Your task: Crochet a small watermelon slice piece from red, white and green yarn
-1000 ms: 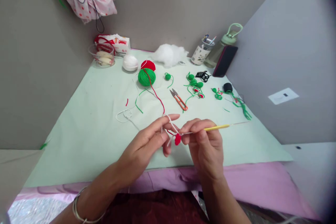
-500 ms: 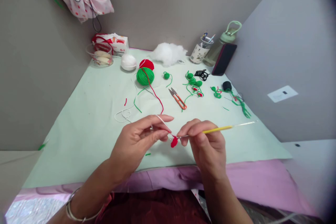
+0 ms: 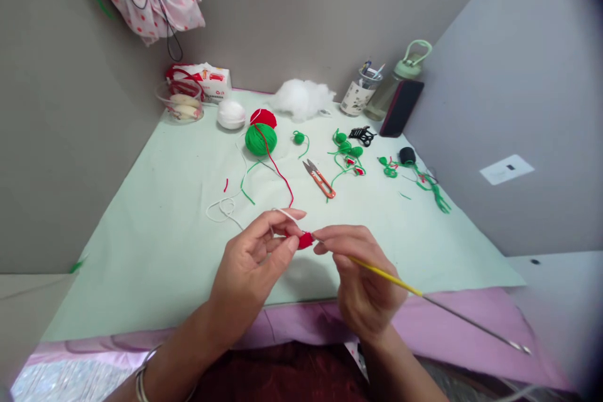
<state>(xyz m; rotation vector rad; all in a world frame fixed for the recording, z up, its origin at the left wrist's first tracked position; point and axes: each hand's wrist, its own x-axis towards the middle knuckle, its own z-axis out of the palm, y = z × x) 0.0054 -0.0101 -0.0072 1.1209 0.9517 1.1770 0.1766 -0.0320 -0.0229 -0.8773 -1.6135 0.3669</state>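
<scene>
My left hand [image 3: 257, 257] pinches a small red crochet piece [image 3: 305, 240] between thumb and forefinger, with white yarn looped over its index finger. My right hand [image 3: 362, 279] is closed round a crochet hook with a yellow handle [image 3: 391, 277], whose long metal end points down to the right; its fingertips meet the red piece. A red strand [image 3: 277, 169] runs from my left hand back to the red yarn ball [image 3: 264, 116] behind the green yarn ball [image 3: 260, 138].
Orange snips [image 3: 320, 179] lie mid-table. Small green crochet pieces [image 3: 347, 152] and green scraps [image 3: 426, 183] lie at right. At the back stand a white ball [image 3: 230, 114], stuffing [image 3: 301, 98], a glass bowl [image 3: 181, 103], a pen cup [image 3: 358, 94], a bottle [image 3: 400, 78] and a phone [image 3: 401, 108].
The hook swung from pointing up-right over the table to pointing down-right over the table's front edge. My left fingers closed on the red piece, which rose slightly.
</scene>
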